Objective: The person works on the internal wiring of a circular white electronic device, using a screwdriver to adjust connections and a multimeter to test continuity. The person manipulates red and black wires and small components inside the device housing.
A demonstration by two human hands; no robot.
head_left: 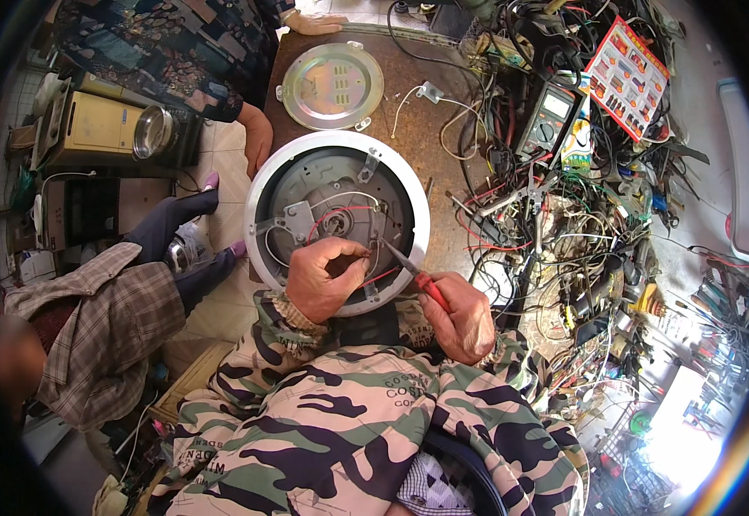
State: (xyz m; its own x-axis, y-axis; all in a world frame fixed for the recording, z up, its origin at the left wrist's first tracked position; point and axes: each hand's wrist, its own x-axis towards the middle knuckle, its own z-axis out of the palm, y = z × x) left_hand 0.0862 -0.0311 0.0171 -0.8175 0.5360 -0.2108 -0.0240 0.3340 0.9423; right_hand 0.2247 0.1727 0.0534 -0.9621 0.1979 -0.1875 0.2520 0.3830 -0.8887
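Observation:
In front of me lies a round appliance housing (257, 191) with a pale rim, its grey inside exposed with white and red wires. Over its near part my left hand (323, 277) is closed, thumb and forefinger pinched together beside a metal bracket; whatever is between them is too small to make out. My right hand (460, 320) grips a red-handled tool with a tapered metal tip (436, 292). That tip points into the housing, close to the bracket and the left fingertips. Beyond the housing rests a round gold-coloured metal cover plate (310, 82) with slots.
A small part with white leads (429, 92) lies on the brown table (430, 142). On the right are a multimeter (551, 112), a red-edged printed sheet (628, 77) and tangled wires (555, 232). One person's hand (258, 138) is at the table's left edge; another person (108, 318) sits left.

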